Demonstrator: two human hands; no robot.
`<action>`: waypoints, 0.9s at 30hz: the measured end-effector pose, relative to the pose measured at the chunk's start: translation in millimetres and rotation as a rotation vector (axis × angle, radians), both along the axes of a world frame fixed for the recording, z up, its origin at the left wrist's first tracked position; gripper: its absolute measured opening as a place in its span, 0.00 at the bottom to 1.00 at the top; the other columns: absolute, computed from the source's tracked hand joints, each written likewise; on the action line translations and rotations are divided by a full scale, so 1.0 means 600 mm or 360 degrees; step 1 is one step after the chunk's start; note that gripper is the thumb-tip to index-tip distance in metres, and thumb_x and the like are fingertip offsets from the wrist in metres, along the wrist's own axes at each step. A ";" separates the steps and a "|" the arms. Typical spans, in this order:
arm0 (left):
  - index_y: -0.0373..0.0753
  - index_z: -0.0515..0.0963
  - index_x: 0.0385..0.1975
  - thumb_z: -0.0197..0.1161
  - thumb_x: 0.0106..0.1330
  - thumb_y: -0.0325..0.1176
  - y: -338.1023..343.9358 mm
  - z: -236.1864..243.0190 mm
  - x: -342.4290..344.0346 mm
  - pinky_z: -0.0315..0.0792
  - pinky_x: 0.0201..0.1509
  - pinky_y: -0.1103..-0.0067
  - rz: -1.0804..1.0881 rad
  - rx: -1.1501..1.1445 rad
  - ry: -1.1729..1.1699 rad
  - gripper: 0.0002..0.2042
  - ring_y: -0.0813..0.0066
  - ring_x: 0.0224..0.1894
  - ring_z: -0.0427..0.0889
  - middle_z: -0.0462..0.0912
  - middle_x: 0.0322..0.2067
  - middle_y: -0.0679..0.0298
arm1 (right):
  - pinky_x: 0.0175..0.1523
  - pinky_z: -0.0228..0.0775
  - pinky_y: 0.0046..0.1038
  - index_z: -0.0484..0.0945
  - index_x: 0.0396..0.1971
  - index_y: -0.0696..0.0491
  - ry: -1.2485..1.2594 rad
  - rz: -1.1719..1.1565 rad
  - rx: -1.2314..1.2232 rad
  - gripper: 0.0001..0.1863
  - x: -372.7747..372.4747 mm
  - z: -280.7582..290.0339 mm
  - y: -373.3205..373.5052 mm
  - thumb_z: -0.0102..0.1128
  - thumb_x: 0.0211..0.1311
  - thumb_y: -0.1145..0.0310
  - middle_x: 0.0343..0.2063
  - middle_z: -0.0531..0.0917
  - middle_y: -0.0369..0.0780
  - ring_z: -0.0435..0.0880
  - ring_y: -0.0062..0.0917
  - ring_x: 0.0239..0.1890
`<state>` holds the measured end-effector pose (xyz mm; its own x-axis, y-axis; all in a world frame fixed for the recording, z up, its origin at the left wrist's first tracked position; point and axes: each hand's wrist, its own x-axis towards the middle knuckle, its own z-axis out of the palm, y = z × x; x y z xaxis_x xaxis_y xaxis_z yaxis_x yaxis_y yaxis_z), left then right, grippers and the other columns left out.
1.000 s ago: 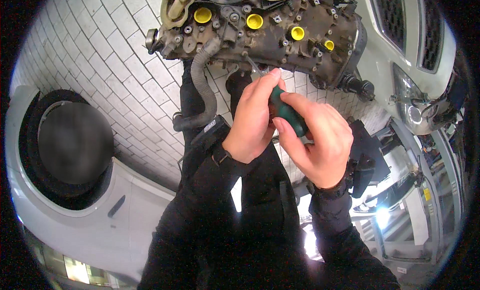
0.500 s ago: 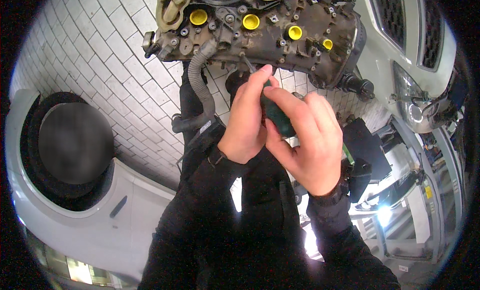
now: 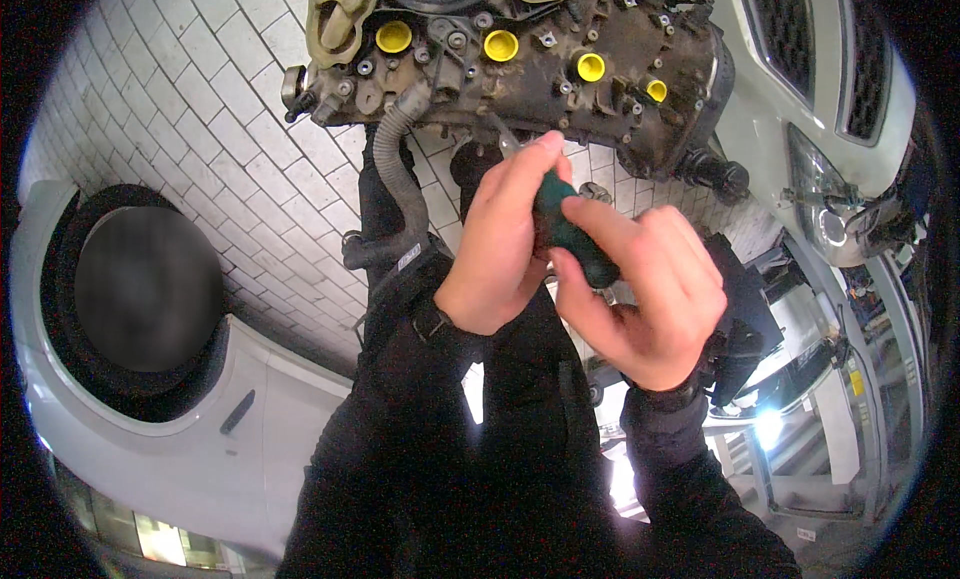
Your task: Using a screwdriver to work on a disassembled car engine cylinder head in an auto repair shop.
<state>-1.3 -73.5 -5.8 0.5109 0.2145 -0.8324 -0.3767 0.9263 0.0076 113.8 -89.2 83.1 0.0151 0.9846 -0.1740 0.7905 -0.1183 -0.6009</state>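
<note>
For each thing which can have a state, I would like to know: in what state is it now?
Engine: dirty, stained brown
Green-handled tool: slanted, tip toward the engine; contact unclear
Left hand: closed around the tool's front
Right hand: closed on the tool's rear
Yellow plugs: all four seated in the engine
Hose: bent

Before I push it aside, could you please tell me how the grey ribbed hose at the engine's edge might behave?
The hose would probably flex, since its ribbed wall curves. Its smooth lower end may be stiffer, having no visible ribs. It seems unlikely to roll away, as its upper end appears joined to the engine.
</note>
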 end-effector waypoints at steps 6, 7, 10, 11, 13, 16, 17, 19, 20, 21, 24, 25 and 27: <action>0.44 0.71 0.30 0.53 0.74 0.48 0.041 -0.001 0.022 0.66 0.33 0.82 0.0020 0.0067 0.0006 0.15 0.80 0.27 0.72 0.72 0.23 0.70 | 0.27 0.63 0.32 0.82 0.40 0.56 -0.0027 -0.0020 0.0058 0.19 0.011 -0.014 0.018 0.73 0.43 0.75 0.21 0.72 0.38 0.71 0.32 0.21; 0.44 0.71 0.30 0.53 0.74 0.47 0.043 0.001 0.023 0.66 0.33 0.82 0.0013 0.0082 0.0051 0.15 0.81 0.27 0.72 0.72 0.24 0.71 | 0.28 0.63 0.32 0.82 0.40 0.56 -0.0029 -0.0030 0.0087 0.19 0.010 -0.019 0.016 0.73 0.43 0.75 0.21 0.72 0.38 0.71 0.32 0.21; 0.44 0.71 0.29 0.53 0.74 0.47 0.048 -0.001 0.020 0.65 0.34 0.82 0.0007 0.0103 0.0064 0.15 0.82 0.28 0.71 0.72 0.24 0.71 | 0.28 0.63 0.32 0.82 0.41 0.56 -0.0033 -0.0057 0.0085 0.19 0.009 -0.021 0.016 0.72 0.43 0.76 0.21 0.72 0.38 0.72 0.32 0.22; 0.44 0.71 0.28 0.53 0.74 0.47 0.050 -0.001 0.023 0.65 0.34 0.83 0.0012 0.0107 0.0024 0.16 0.82 0.28 0.71 0.71 0.25 0.72 | 0.28 0.64 0.32 0.82 0.41 0.56 -0.0044 -0.0071 0.0054 0.19 0.011 -0.019 0.018 0.72 0.43 0.76 0.21 0.72 0.38 0.72 0.33 0.22; 0.44 0.71 0.28 0.54 0.74 0.47 0.049 -0.002 0.025 0.65 0.34 0.83 0.0005 0.0059 0.0010 0.15 0.83 0.28 0.70 0.71 0.25 0.72 | 0.28 0.64 0.32 0.82 0.41 0.56 -0.0052 -0.0079 0.0036 0.20 0.011 -0.012 0.021 0.72 0.43 0.76 0.21 0.72 0.39 0.72 0.32 0.22; 0.44 0.71 0.29 0.54 0.73 0.48 0.054 -0.005 0.024 0.64 0.35 0.83 -0.0013 0.0067 0.0014 0.15 0.83 0.29 0.70 0.71 0.25 0.72 | 0.28 0.64 0.32 0.82 0.40 0.56 -0.0037 -0.0082 0.0047 0.19 0.014 -0.018 0.024 0.72 0.43 0.76 0.21 0.72 0.38 0.72 0.32 0.22; 0.44 0.71 0.29 0.54 0.73 0.48 0.055 -0.006 0.023 0.64 0.35 0.83 -0.0021 0.0116 0.0024 0.15 0.83 0.29 0.70 0.71 0.25 0.72 | 0.28 0.64 0.32 0.82 0.40 0.56 -0.0022 -0.0072 0.0068 0.19 0.016 -0.020 0.024 0.73 0.43 0.76 0.21 0.72 0.38 0.72 0.32 0.22; 0.44 0.71 0.30 0.54 0.73 0.48 0.055 -0.001 0.028 0.64 0.35 0.83 -0.0002 0.0098 0.0050 0.15 0.83 0.29 0.70 0.71 0.25 0.72 | 0.28 0.64 0.32 0.82 0.40 0.56 -0.0035 -0.0092 0.0042 0.19 0.013 -0.011 0.027 0.73 0.43 0.76 0.21 0.72 0.38 0.72 0.32 0.22; 0.44 0.71 0.30 0.54 0.73 0.48 0.055 0.000 0.030 0.64 0.34 0.83 0.0019 0.0082 0.0077 0.15 0.83 0.29 0.70 0.70 0.25 0.72 | 0.28 0.64 0.32 0.82 0.40 0.57 -0.0048 -0.0110 0.0018 0.19 0.012 -0.009 0.028 0.73 0.43 0.76 0.21 0.72 0.38 0.72 0.32 0.22; 0.44 0.71 0.30 0.54 0.73 0.48 0.055 -0.002 0.030 0.64 0.34 0.83 0.0018 0.0081 0.0075 0.15 0.83 0.29 0.70 0.70 0.25 0.72 | 0.28 0.64 0.32 0.82 0.40 0.57 -0.0049 -0.0111 0.0018 0.19 0.013 -0.012 0.027 0.73 0.43 0.76 0.21 0.72 0.38 0.72 0.32 0.22; 0.44 0.71 0.30 0.55 0.73 0.48 0.054 -0.002 0.021 0.64 0.34 0.83 0.0003 0.0111 0.0069 0.15 0.83 0.29 0.70 0.70 0.25 0.72 | 0.28 0.64 0.32 0.82 0.40 0.57 -0.0027 -0.0088 0.0071 0.19 0.012 -0.017 0.025 0.73 0.43 0.76 0.21 0.72 0.39 0.72 0.32 0.22; 0.44 0.71 0.30 0.55 0.73 0.48 0.051 -0.001 0.025 0.64 0.34 0.83 0.0008 0.0080 0.0053 0.15 0.83 0.29 0.70 0.70 0.25 0.72 | 0.28 0.65 0.29 0.82 0.39 0.58 -0.0055 -0.0060 0.0022 0.19 0.016 -0.010 0.026 0.73 0.43 0.78 0.26 0.79 0.40 0.73 0.30 0.22; 0.44 0.72 0.30 0.55 0.73 0.48 0.052 -0.001 0.029 0.65 0.34 0.83 0.0015 0.0047 0.0030 0.15 0.83 0.29 0.70 0.70 0.26 0.72 | 0.28 0.66 0.25 0.82 0.39 0.60 -0.0091 -0.0028 -0.0029 0.18 0.019 -0.006 0.029 0.73 0.43 0.80 0.31 0.85 0.41 0.75 0.27 0.22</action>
<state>16.3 -42.4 -6.3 0.4927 0.2439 -0.8353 -0.3851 0.9219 0.0420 125.4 -71.7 79.6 0.0428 0.9808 -0.1902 0.8211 -0.1430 -0.5526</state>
